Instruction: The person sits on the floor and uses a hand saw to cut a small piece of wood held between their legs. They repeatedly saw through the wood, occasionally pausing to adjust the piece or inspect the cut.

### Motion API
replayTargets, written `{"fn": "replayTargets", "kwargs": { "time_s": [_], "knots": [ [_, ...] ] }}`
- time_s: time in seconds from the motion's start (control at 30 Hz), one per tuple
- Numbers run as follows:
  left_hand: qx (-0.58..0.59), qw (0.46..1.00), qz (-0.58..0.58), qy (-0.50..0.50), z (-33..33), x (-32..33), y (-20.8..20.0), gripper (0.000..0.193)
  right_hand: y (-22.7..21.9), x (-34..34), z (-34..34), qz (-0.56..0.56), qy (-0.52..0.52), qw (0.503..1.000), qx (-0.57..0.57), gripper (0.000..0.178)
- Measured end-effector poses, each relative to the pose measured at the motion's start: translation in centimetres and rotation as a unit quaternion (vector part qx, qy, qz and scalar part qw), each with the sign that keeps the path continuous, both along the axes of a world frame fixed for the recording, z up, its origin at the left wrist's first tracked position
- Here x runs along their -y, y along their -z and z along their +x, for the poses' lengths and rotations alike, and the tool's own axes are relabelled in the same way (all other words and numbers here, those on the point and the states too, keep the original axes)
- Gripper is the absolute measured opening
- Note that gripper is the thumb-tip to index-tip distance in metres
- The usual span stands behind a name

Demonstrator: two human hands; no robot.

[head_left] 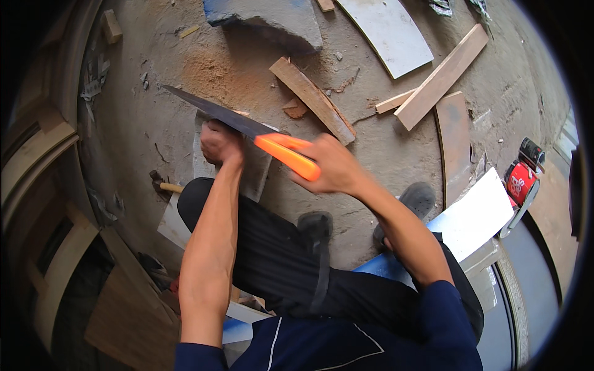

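Observation:
My right hand (pixel 334 162) is closed round the orange handle of a handsaw (pixel 286 156). The dark blade points up and to the left, passing just beyond my left hand (pixel 221 143). That left hand is curled into a fist low over a pale board (pixel 252 179) on the ground. Whatever its fingers hold is hidden by the hand and blade. A small light wood end (pixel 242 113) shows past the blade. My bent left knee is beside the pale board, and the right hand is slightly blurred.
A blue-marked concrete slab (pixel 272 21) lies at the far side, with sawdust (pixel 213 71) near it. Wood strips (pixel 315 99), a plank (pixel 442 77) and a white panel (pixel 390 34) lie around. A hammer (pixel 170 187) is left; a red-and-black power tool (pixel 521 179) stands right.

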State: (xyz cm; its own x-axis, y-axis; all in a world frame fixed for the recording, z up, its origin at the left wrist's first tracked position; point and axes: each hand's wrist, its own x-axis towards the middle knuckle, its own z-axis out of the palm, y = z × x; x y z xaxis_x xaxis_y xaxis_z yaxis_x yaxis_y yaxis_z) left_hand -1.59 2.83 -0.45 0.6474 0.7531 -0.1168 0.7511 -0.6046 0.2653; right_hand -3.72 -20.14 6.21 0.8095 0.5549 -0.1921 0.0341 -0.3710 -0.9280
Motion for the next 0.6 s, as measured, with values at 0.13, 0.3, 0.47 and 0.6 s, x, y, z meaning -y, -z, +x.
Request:
{"fn": "replayTargets", "kwargs": {
  "time_s": [0.13, 0.3, 0.47, 0.6],
  "knots": [
    [-0.014, 0.999, 0.031, 0.011, 0.0, 0.5, 0.1, 0.041, -1.3, 3.2, -2.0, -0.004, -0.036, 0.999, -0.040, 0.017],
    [0.013, 0.998, -0.034, 0.058, -0.1, 0.4, -0.6, 0.038, -1.2, -2.8, 2.4, -0.060, -0.018, 0.997, 0.040, 0.020],
    [-0.007, 1.000, 0.015, -0.023, 0.0, 0.4, 0.0, 0.041, -0.6, 1.7, -2.1, 0.010, -0.005, 1.000, -0.007, 0.019],
    [0.002, 0.999, 0.019, 0.030, 0.4, 0.9, -0.4, 0.035, -1.6, 3.3, -2.0, -0.002, -0.031, 0.999, -0.009, 0.020]
  ]
}}
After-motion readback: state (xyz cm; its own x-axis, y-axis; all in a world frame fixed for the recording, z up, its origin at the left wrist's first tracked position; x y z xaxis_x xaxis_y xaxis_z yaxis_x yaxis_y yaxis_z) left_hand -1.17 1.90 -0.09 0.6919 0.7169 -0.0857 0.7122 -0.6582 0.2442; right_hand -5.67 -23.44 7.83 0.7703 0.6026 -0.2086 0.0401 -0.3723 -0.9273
